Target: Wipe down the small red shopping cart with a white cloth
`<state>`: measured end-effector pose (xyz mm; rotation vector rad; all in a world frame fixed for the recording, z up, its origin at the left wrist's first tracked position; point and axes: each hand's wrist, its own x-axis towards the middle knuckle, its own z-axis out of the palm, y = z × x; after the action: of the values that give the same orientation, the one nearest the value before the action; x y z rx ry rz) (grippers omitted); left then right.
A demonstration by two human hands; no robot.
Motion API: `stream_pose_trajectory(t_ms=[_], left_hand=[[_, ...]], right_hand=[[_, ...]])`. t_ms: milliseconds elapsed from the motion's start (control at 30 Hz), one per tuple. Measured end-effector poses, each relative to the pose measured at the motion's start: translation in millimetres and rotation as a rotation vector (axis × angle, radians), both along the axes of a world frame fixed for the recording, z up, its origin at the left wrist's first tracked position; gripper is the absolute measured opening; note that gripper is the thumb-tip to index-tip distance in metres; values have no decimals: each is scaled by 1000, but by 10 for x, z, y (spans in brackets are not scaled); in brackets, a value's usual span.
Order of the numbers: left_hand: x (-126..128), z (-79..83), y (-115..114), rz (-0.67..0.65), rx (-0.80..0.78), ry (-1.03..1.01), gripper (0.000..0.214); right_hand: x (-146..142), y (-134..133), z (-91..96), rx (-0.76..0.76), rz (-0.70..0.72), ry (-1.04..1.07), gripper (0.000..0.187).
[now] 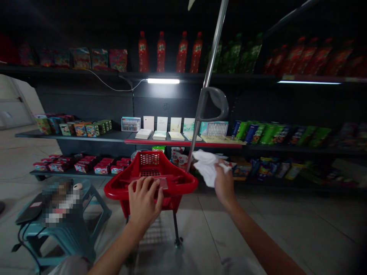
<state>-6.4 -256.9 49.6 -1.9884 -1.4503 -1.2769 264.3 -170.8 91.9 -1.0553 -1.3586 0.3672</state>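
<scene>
A small red plastic shopping cart (119,186) stands in front of me, its handle side toward me. My left hand (144,198) lies over the near handle, fingers bent across it beside a small clear plate set in the handle. To the right of the cart, my right hand (224,183) is closed on a crumpled white cloth (207,168), held up in the air. The cloth's loose end hangs to the left, close to a metal pole (213,57). This slanting pole carries a grey loop grip (226,109) and reaches down to the cart's right side.
Dark shelves (97,97) line the back, holding red bottles (182,53), notebooks (175,128), snack bags (272,133) and red boxes (104,166). At left, a blue-green stool (69,240) bears a black device with cables and blurred items. Tiled floor (200,233) surrounds the cart.
</scene>
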Motion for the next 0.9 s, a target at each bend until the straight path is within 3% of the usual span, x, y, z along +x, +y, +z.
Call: stream_pose_trajectory(t_ms=[67, 133, 267, 367, 500, 633, 800, 900], left_hand=[[-139, -22, 41, 29, 31, -25, 17], [-267, -68, 91, 51, 67, -40, 13], [-542, -153, 214, 35, 126, -48, 12], [-758, -161, 289, 15, 143, -60, 15], [-981, -174, 374, 22, 144, -109, 20], [-1108, -236, 476, 71, 179, -217, 28], [-1119, -200, 436, 150, 209, -304, 26], [-946, -103, 258, 6, 259, -201, 21]], right_hand=[[28, 186, 178, 79, -17, 282, 42], [-72, 304, 419, 180, 98, 349, 53], [-521, 366, 789, 199, 284, 135, 73], [-831, 387, 788, 192, 276, 41, 64], [-1077, 383, 465, 204, 182, -45, 44], [-1238, 324, -58, 168, 276, -87, 32], [-1408, 308, -672, 110, 478, -50, 42], [-1513, 281, -862, 65, 537, -57, 50]])
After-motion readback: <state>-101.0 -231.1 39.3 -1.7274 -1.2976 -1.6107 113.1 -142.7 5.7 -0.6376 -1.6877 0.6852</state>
